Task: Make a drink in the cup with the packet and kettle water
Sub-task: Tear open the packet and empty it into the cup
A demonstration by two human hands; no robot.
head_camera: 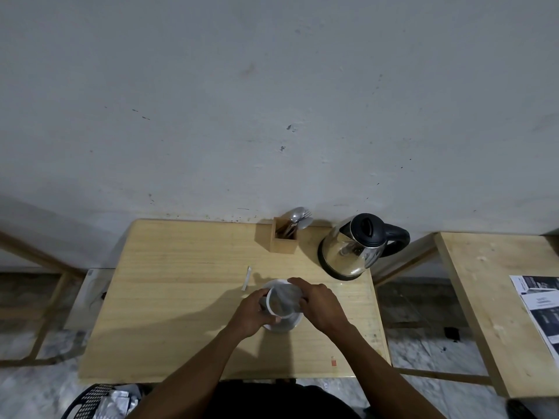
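Note:
A white cup [273,308] stands on a white saucer [298,321] near the middle of the wooden table [169,297]. My left hand [251,313] is wrapped around the cup's left side. My right hand [319,303] holds a silvery packet [289,293], blurred, tilted over the cup's mouth. Brownish contents show inside the cup. The steel kettle [352,249] with black lid and handle sits at the back right of the table, apart from both hands.
A wooden holder [283,241] with spoons and a fork stands at the back, left of the kettle. A small torn strip [246,278] lies left of the saucer. A second table with papers [538,306] is at right. A black basket [96,402] sits on the floor.

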